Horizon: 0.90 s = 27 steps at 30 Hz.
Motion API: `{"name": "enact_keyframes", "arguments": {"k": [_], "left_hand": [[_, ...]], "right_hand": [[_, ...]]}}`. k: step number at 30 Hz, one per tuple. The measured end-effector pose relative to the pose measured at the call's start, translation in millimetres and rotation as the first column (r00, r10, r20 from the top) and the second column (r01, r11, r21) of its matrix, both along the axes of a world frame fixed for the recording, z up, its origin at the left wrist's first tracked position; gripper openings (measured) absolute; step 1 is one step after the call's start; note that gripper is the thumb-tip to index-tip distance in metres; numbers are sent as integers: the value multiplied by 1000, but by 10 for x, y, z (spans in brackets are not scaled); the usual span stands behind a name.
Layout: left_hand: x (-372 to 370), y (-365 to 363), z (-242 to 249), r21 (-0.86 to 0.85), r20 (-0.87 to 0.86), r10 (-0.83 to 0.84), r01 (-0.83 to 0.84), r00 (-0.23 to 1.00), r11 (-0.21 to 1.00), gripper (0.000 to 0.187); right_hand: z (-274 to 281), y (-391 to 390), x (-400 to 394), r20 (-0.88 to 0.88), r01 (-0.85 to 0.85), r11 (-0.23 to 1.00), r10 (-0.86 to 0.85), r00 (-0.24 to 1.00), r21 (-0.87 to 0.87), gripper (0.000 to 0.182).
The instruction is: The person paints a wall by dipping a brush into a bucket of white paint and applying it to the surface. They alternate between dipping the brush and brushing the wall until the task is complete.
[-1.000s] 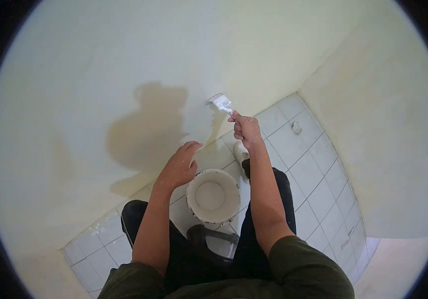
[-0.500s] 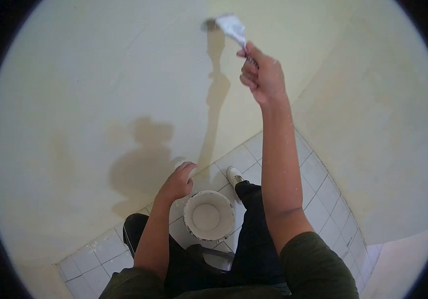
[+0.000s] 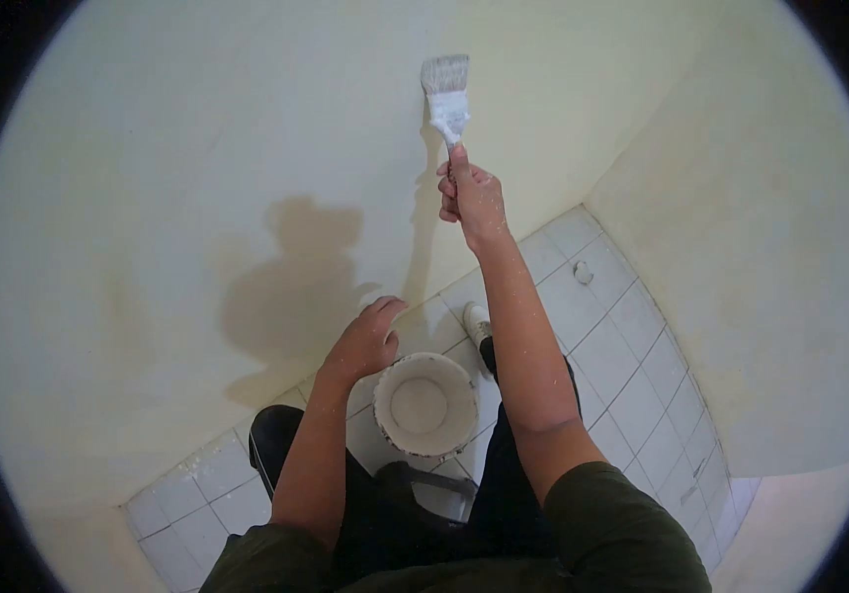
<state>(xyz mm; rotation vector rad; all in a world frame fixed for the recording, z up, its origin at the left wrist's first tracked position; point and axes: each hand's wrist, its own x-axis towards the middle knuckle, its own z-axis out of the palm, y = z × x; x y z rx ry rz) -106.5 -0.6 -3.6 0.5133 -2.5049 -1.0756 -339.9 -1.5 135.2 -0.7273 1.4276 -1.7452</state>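
My right hand [image 3: 471, 198] is wrapped round the handle of a wide paintbrush [image 3: 447, 99], whose bristles point up against or close to the wall [image 3: 197, 128]. White paint coats the brush's metal band and neck. My left hand [image 3: 367, 339] is just above and left of a round bucket [image 3: 424, 360], with its fingers loosely stretched and nothing visible in it. The bucket holds pale paint, and dried drips mark its rim. Whether my left hand touches the bucket or the wall is unclear.
White floor tiles [image 3: 593, 316] meet the walls at a corner on the right. A small pale lump [image 3: 583, 272] lies on the tiles. My shoe [image 3: 479, 324] stands beyond the bucket. A grey curved object [image 3: 439, 482] sits between my legs. Shadows fall on the wall.
My right hand has moved left and down with the brush, which now shows its broad side upright. The view has shifted slightly, and my left hand appears a little higher and further right.
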Motion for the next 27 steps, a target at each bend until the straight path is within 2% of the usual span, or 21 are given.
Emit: {"name": "enact_keyframes", "arguments": {"k": [5,15,20,23,27], "left_hand": [[-1,24,55,18,27,19,-20,999,1000,52],[-30,26,47,60,100,39,-45,994,997,48],[-65,14,4,59,158,44,-54,987,997,48],[-85,16,6,58,202,49,-62,978,996,48],[-112,17,-12,66,229,40,-56,973,996,47]], "right_hand": [[-846,61,-85,65,-27,996,21,998,84,49],[-2577,312,-293,198,-3,958,-56,979,287,48],[-3149,431,-341,329,-42,912,-103,939,407,48],[-3483,487,-420,333,-65,866,-121,935,496,47],[-3730,523,-447,180,3,686,-195,964,727,45]]}}
